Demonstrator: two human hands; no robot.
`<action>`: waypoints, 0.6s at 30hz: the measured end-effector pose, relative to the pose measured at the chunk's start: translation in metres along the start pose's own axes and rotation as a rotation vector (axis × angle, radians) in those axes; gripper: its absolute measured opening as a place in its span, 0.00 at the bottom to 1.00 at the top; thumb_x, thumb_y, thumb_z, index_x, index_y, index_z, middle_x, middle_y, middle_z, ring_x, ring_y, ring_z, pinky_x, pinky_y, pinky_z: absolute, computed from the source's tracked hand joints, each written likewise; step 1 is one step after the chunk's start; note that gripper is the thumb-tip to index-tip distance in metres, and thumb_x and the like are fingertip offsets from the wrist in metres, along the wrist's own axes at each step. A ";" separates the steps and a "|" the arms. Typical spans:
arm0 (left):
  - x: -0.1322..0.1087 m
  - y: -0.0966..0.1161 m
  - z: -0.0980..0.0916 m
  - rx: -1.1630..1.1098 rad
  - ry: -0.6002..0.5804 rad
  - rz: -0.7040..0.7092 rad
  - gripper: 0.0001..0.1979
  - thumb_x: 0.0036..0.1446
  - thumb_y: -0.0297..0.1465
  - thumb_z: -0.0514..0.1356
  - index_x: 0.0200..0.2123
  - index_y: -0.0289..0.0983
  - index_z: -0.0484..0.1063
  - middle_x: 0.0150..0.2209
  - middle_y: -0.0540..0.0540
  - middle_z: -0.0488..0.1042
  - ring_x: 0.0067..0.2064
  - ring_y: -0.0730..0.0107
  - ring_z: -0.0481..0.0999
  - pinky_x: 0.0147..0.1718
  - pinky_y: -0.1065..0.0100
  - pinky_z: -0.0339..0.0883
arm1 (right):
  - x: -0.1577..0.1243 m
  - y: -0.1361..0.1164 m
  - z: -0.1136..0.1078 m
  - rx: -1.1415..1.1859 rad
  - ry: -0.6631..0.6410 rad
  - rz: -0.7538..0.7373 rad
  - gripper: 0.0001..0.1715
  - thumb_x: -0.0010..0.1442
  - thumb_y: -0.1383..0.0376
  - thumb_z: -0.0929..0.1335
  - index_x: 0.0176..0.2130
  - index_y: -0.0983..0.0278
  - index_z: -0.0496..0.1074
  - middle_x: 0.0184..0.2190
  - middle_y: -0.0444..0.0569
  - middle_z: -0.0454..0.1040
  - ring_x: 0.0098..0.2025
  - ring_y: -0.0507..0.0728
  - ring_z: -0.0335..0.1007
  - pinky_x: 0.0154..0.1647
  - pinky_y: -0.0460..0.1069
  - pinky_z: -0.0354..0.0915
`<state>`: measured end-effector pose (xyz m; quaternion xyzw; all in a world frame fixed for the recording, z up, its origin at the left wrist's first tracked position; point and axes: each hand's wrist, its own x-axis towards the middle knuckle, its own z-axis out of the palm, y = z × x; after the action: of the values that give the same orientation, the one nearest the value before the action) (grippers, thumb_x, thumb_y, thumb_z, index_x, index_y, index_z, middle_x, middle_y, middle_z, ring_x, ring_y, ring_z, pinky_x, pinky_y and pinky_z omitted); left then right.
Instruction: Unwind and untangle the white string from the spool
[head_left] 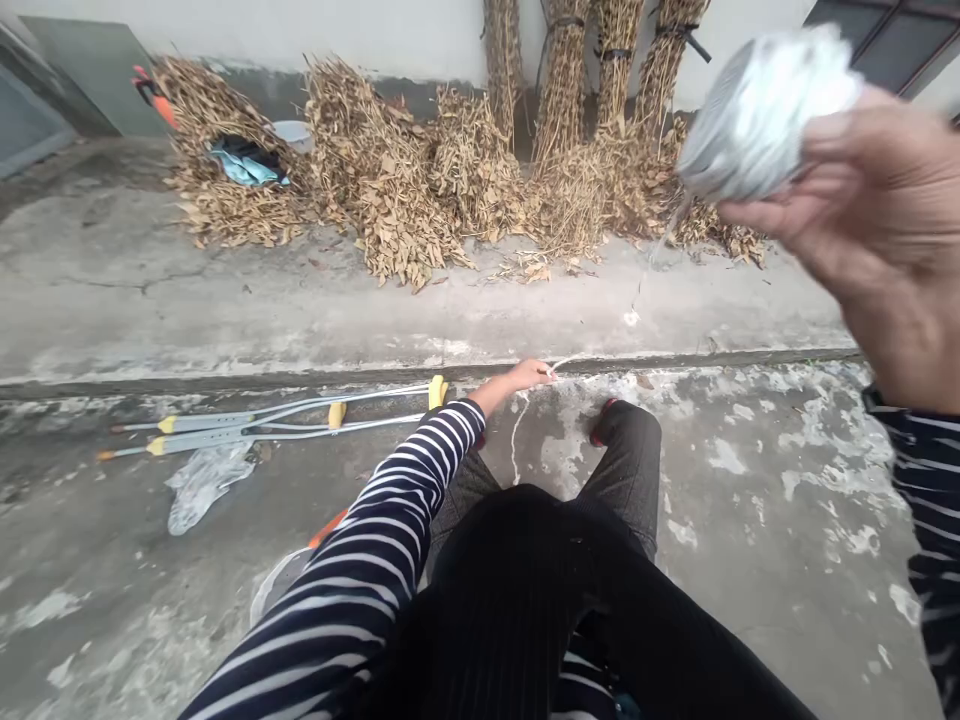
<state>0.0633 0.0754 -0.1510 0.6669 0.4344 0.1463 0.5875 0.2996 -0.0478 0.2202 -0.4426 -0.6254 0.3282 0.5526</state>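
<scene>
Raised close to the camera at the upper right, my right hand [892, 220] grips a ball of white twine [765, 115]. A thin strand hangs from its lower left side. Near the concrete ledge, my left hand [527, 375] is closed on a white cord [517, 440], pinched at the fingertips. One end of this cord dangles toward the ground between my feet; another short length sticks out to the right of my fingers. Whether it is one strand with the ball cannot be followed all the way.
Dry bean stalks [405, 180] lean in heaps along the wall, with several tied bundles [562, 80] upright behind. A pair of crutches [277, 420] lies left on the ground beside a clear plastic bag [206, 485]. The concrete ledge [300, 320] runs across ahead.
</scene>
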 end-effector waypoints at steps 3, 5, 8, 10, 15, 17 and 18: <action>-0.007 0.010 0.030 -0.110 -0.081 0.005 0.11 0.49 0.32 0.73 0.36 0.33 0.83 0.36 0.45 0.83 0.41 0.65 0.80 0.52 0.63 0.70 | 0.006 0.009 0.031 0.186 0.000 0.221 0.25 0.49 0.69 0.80 0.49 0.62 0.83 0.46 0.49 0.83 0.57 0.64 0.80 0.62 0.58 0.79; -0.008 0.024 0.038 -0.230 -0.130 0.009 0.19 0.48 0.31 0.73 0.45 0.33 0.82 0.43 0.41 0.84 0.47 0.63 0.81 0.56 0.63 0.69 | 0.011 0.015 0.046 0.250 0.019 0.245 0.25 0.46 0.69 0.81 0.46 0.64 0.82 0.41 0.48 0.82 0.50 0.61 0.82 0.59 0.59 0.82; -0.012 0.052 0.042 -0.467 -0.164 0.096 0.33 0.44 0.28 0.76 0.56 0.34 0.77 0.52 0.37 0.82 0.53 0.59 0.80 0.59 0.59 0.68 | 0.015 0.017 0.057 0.305 0.000 0.250 0.23 0.45 0.71 0.80 0.44 0.64 0.79 0.38 0.45 0.82 0.44 0.58 0.82 0.56 0.60 0.83; -0.021 0.071 0.045 -0.582 -0.184 0.225 0.35 0.45 0.32 0.78 0.58 0.36 0.76 0.56 0.36 0.81 0.57 0.57 0.79 0.62 0.57 0.66 | 0.016 0.015 0.061 0.315 -0.016 0.228 0.20 0.49 0.73 0.77 0.44 0.65 0.79 0.38 0.44 0.83 0.44 0.57 0.83 0.57 0.60 0.83; -0.064 0.105 0.054 -0.653 -0.254 0.386 0.26 0.54 0.49 0.74 0.47 0.34 0.80 0.44 0.39 0.85 0.52 0.58 0.82 0.64 0.55 0.63 | 0.021 0.012 0.061 0.295 0.116 0.213 0.12 0.59 0.77 0.69 0.41 0.65 0.77 0.33 0.42 0.82 0.41 0.53 0.84 0.57 0.58 0.82; -0.080 0.108 0.054 -0.637 -0.238 0.389 0.26 0.55 0.52 0.73 0.41 0.34 0.79 0.36 0.42 0.84 0.48 0.59 0.83 0.62 0.56 0.64 | 0.026 0.014 0.057 0.290 0.202 0.223 0.11 0.60 0.78 0.68 0.37 0.63 0.75 0.32 0.42 0.83 0.41 0.52 0.85 0.57 0.55 0.81; -0.085 0.107 0.052 -0.638 -0.222 0.385 0.26 0.55 0.54 0.72 0.39 0.35 0.78 0.34 0.43 0.84 0.47 0.59 0.83 0.61 0.56 0.65 | 0.028 0.016 0.055 0.295 0.251 0.231 0.11 0.62 0.78 0.67 0.36 0.63 0.74 0.32 0.42 0.83 0.43 0.53 0.85 0.57 0.54 0.81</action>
<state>0.0939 -0.0157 -0.0409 0.5318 0.1679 0.3085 0.7706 0.2492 -0.0114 0.2077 -0.4631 -0.4419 0.4196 0.6436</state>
